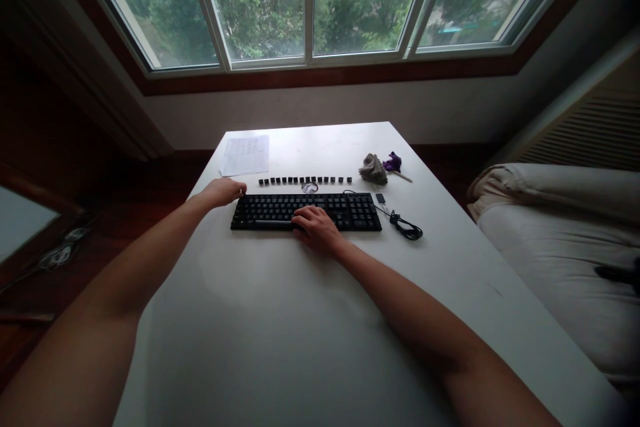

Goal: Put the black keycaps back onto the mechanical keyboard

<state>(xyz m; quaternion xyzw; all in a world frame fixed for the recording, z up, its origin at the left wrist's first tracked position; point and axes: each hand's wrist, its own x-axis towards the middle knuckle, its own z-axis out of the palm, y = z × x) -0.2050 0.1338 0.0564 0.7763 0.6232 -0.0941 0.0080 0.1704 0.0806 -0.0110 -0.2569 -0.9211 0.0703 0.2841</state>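
A black keyboard [270, 208] lies across the white table in front of me. Behind it runs a row of small black keycaps [290, 180]. My left hand [224, 192] is at the keyboard's far left corner, its thumb and fingers pinched together; whatever is between them is too small to make out. My right hand [319, 229] rests on the front of the keyboard, right of the middle, fingers lying over the keys and holding nothing. A small shiny looped object [309, 187] lies between the keycaps and the keyboard.
A printed paper sheet [245, 155] lies at the table's back left. At the back right are a crumpled grey cloth [373, 169] and a purple bundle [393, 162] with a stick. A coiled black cable [410, 231] and its plug [380, 198] lie right of the keyboard.
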